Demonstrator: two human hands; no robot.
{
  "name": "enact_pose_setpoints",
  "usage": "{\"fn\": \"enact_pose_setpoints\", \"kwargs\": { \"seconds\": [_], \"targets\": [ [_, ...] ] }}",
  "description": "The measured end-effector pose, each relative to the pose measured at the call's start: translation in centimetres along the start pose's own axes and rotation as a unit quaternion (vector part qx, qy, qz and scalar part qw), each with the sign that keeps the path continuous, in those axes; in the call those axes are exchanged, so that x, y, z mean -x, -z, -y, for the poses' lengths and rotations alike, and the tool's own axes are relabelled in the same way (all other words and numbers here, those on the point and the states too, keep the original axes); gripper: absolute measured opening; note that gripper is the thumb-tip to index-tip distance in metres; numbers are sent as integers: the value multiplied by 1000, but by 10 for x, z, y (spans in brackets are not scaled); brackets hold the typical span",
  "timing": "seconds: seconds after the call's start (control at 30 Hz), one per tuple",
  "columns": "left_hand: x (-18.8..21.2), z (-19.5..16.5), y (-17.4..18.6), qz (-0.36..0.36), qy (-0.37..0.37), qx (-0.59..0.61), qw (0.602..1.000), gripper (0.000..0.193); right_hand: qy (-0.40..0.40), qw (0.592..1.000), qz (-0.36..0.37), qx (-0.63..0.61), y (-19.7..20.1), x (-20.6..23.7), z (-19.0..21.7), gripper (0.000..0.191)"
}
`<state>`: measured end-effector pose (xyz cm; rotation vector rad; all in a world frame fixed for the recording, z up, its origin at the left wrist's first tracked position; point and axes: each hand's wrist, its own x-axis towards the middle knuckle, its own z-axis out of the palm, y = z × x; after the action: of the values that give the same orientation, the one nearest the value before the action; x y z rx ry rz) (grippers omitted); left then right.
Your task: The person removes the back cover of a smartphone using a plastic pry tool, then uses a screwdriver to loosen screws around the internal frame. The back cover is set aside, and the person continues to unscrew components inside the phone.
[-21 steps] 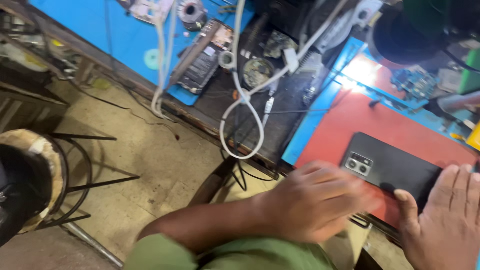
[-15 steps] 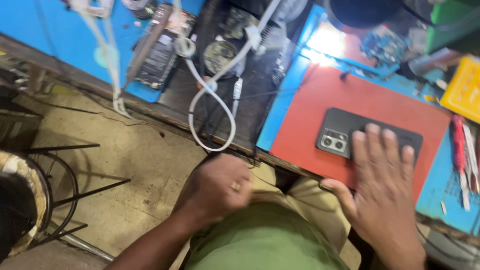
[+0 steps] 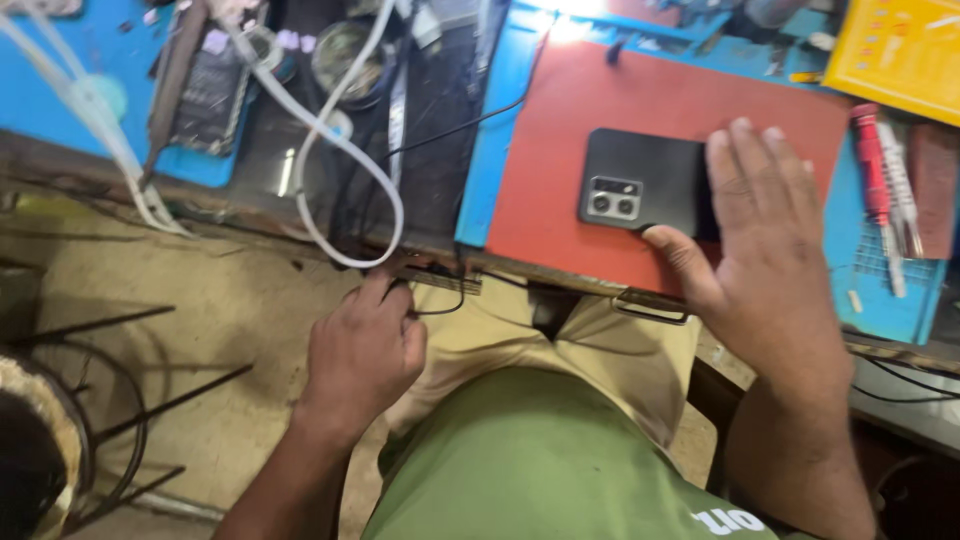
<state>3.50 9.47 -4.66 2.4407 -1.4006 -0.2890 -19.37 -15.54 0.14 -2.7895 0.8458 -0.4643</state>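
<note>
Flat on smooth black phone (image 3: 640,180), right hand (image 3: 765,250)

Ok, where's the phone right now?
The phone lies face down on the red mat, right of centre in the head view, with the right hand resting on its right end.

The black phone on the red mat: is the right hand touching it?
Touching. In the head view the right hand lies flat over the right part of the black phone on the red mat, thumb against its lower edge.
</note>
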Motion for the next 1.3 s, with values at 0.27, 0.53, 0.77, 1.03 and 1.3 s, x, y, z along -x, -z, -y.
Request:
{"fn": "enact_pose_setpoints", "kwargs": {
  "seconds": [0.27, 0.53, 0.77, 1.03, 1.3],
  "targets": [
    [35, -7, 37, -63, -51, 72, 994, 28, 6, 999, -29, -25, -1, -6, 10, 77],
    [67, 24, 35, -202, -70, 185, 959, 24, 8, 997, -34, -62, 5, -9, 21, 75],
    [55, 19, 1, 133, -143, 129, 972, 13, 28, 995, -27, -95, 2, -3, 3, 69],
    [50, 18, -29, 60, -123, 96, 986, 13, 5, 999, -5, -47, -5, -1, -10, 72],
    [-23, -66, 32, 92, -288, 236, 924, 12, 3, 998, -23, -60, -5, 7, -11, 71]
  ]
}}
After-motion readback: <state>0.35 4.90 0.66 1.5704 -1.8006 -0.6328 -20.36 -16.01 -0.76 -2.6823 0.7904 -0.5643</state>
